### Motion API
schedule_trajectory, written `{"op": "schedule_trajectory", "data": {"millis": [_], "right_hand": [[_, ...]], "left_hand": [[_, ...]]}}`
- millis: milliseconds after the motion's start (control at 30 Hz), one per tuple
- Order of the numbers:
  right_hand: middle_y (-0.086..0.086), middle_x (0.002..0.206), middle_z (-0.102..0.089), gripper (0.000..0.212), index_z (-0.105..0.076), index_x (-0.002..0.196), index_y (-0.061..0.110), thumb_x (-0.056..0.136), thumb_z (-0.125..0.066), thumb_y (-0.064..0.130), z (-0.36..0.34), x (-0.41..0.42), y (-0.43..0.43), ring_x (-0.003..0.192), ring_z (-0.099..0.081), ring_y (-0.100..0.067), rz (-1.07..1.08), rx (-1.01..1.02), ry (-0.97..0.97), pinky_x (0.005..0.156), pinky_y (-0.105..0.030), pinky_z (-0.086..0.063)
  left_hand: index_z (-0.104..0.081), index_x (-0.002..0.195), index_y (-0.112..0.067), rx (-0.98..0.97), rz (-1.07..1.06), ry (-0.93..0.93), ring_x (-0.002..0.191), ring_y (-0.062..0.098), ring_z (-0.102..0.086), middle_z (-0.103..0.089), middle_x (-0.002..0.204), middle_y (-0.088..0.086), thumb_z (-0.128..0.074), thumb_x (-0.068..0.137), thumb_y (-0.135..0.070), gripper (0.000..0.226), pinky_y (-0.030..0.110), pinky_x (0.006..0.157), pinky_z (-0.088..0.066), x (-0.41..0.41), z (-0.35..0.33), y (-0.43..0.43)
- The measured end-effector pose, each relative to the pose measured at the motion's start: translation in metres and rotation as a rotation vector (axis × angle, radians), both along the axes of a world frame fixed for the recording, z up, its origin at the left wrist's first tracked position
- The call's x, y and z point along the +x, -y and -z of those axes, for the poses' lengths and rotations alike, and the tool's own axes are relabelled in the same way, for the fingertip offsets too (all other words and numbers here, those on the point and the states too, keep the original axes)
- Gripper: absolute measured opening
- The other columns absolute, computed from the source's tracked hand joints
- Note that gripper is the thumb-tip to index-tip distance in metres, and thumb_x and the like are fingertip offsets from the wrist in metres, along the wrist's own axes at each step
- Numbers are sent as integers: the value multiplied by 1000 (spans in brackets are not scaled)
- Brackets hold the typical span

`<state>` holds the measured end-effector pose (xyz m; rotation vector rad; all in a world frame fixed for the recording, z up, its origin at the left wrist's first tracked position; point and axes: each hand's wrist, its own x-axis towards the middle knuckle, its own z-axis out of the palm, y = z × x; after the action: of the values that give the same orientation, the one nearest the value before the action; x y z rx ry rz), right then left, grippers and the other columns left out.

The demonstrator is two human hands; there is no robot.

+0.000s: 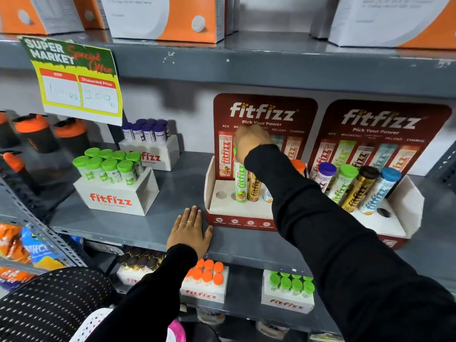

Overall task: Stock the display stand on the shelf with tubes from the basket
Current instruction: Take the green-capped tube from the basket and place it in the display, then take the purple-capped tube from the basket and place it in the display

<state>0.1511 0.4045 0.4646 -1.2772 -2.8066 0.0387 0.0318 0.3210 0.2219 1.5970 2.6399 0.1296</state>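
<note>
Tubes are standing upright in the holes of a red-and-white cardboard display stand [223,191] sitting on a grey metal shelf [153,225]. A person's right hand [250,143] is reaching over the stand and closing around the cap end of a green-capped tube [240,183], which is sitting in the second hole from the left. Judging by the pose, the hand is seating this tube or steadying it so it stays vertical. The fingers are curled together over the tube's top, hiding most of the cap. Just beside it to the right, a gold tube [254,190] is filling the next hole, and further tubes are partly hiding behind the black sleeve. The leftmost hole is sitting empty, so stocking seems unfinished. The left hand [188,233] is lying flat and open on the shelf edge just left of the stand, holding nothing, probably bracing the body. A white perforated basket [91,324] is peeking in at the bottom edge, well below the shelf.
</note>
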Motion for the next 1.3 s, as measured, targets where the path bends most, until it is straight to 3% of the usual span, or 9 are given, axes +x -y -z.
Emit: {"op": "schedule_trajectory", "data": {"millis": [300, 567, 700, 800, 900, 967, 1067, 1200, 1300], "right_hand": [[-18, 127, -57, 30, -56, 123, 1, 93, -56, 5, 22, -12, -19, 116, -57, -34, 86, 0, -121, 95, -37, -49], [-16, 124, -60, 28, -59, 118, 0, 91, -57, 1, 31, -16, -25, 112, -61, -31, 70, -63, -91, 91, -36, -52], [-16, 125, -59, 33, -55, 122, 2, 89, -57, 2, 32, -20, -22, 113, -59, -32, 44, 6, -12, 91, -40, -52], [-18, 122, -60, 35, -55, 121, 4, 88, -50, -3, 40, -27, -9, 113, -58, -36, -1, 164, -82, 89, -40, -51], [-17, 117, -62, 33, -60, 116, 4, 85, -52, -4, 55, -50, 18, 111, -56, -36, -176, 319, -251, 90, -37, -50], [-18, 95, -70, 29, -71, 95, 3, 70, -65, -9, 75, -74, 43, 91, -65, -37, -344, 400, -444, 75, -34, -56], [-16, 58, -65, 28, -69, 58, 2, 38, -73, -16, 123, -111, 94, 54, -67, -32, -538, 258, -541, 41, -24, -51], [-19, 70, -67, 11, -68, 65, 2, 58, -70, -7, 210, -144, 165, 63, -67, -35, -699, -130, -282, 50, -31, -54], [-16, 108, -67, 21, -68, 102, 6, 87, -54, 6, 274, -158, 205, 100, -64, -34, -793, -272, 97, 78, -36, -53]], "left_hand": [[-8, 149, -13, 5, -3, 0, 143, 18, 1, -3, 157, 3, -15, 96, -52, 66, 33, 117, -1, 1, -1, 0], [-7, 149, -13, -1, -6, -13, 143, 19, 1, -3, 157, 3, -13, 96, -53, 67, 33, 116, 0, 1, -1, -1], [-9, 149, -12, 20, 2, -31, 143, 19, -1, -5, 157, 4, -15, 96, -52, 66, 34, 117, -2, 1, -1, 0], [-21, 146, -8, 130, 45, 35, 142, 23, -12, -15, 155, 8, -22, 97, -47, 62, 35, 116, -9, -1, -2, 1], [-48, 131, 0, 346, 65, 64, 132, 32, -38, -42, 142, 16, -28, 92, -39, 58, 40, 110, -24, -2, 5, 25], [-50, 128, 1, 443, -8, 53, 132, 33, -35, -45, 140, 18, -36, 91, -32, 52, 42, 109, -22, -4, 24, 55], [-41, 132, 0, 485, -167, 45, 132, 33, -29, -43, 140, 22, -34, 92, -30, 50, 46, 107, -23, -10, 70, 120], [-50, 125, 7, 258, -445, 149, 124, 39, -44, -49, 134, 25, -34, 87, -28, 54, 44, 103, -23, -11, 135, 216], [-53, 122, 9, 83, -607, 202, 119, 42, -50, -51, 131, 25, -32, 87, -31, 57, 45, 101, -25, -1, 174, 273]]}}
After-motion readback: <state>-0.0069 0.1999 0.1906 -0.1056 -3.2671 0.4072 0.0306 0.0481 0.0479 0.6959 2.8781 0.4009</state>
